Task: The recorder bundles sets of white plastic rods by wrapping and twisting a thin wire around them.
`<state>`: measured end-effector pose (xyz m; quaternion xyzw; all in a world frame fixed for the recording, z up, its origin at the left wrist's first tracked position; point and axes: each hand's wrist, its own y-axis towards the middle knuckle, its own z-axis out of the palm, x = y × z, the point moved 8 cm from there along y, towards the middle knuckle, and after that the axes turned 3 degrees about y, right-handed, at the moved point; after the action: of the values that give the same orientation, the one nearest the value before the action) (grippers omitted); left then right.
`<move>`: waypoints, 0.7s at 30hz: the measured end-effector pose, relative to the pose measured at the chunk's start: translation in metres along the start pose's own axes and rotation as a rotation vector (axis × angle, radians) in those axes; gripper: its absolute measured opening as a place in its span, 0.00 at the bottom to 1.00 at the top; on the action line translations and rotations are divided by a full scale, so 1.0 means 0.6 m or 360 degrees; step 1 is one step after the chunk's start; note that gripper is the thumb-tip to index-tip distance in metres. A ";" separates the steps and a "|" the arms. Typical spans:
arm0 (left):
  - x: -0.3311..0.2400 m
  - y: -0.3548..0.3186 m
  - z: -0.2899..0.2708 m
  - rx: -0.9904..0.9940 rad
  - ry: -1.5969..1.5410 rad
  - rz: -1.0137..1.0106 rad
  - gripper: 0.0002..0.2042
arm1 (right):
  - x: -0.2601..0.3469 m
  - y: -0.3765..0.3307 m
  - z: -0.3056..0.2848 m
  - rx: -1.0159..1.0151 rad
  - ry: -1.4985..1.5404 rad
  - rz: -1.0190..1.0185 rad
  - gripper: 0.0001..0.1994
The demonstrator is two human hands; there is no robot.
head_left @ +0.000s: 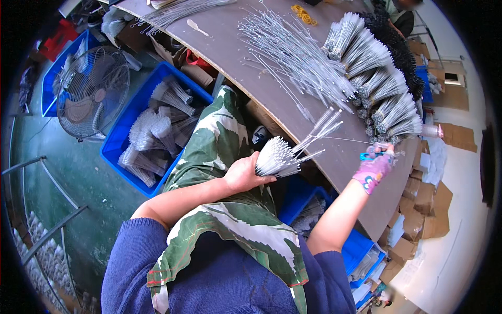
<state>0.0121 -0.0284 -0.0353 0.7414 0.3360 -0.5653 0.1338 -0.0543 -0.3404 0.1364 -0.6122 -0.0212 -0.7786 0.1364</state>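
Observation:
A bundle of thin tube brushes (275,157), with white bristle tips and wire stems, is gripped by my left hand (244,174) over my lap. Several brushes (320,130) stick out of it toward the table. One long thin wire (348,139) stretches from these to my right hand (374,166), which wears a pink patterned fingerless glove. Its fingers are closed around what look like blue-handled scissors (368,156) and seem to pinch the wire's end. Beyond it, bound bundles of brushes (395,112) are stacked on the brown table (230,55).
Loose brushes (293,55) spread across the table, with yellow rubber bands (304,15) at its far side. A blue crate (117,141) with brush bundles stands on my left, beside a floor fan (93,94). Another blue bin (294,201) sits under the table edge. Cardboard (436,209) lies at right.

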 end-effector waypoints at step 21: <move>-0.004 -0.006 0.008 0.0241 -0.0389 0.0091 0.29 | -0.025 -0.097 0.177 0.0949 -0.0434 -0.0168 0.12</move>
<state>0.0057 -0.0294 -0.0341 0.6841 0.2524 -0.6712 0.1333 0.0354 -0.2604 0.1564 -0.6420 -0.2978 -0.6549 0.2650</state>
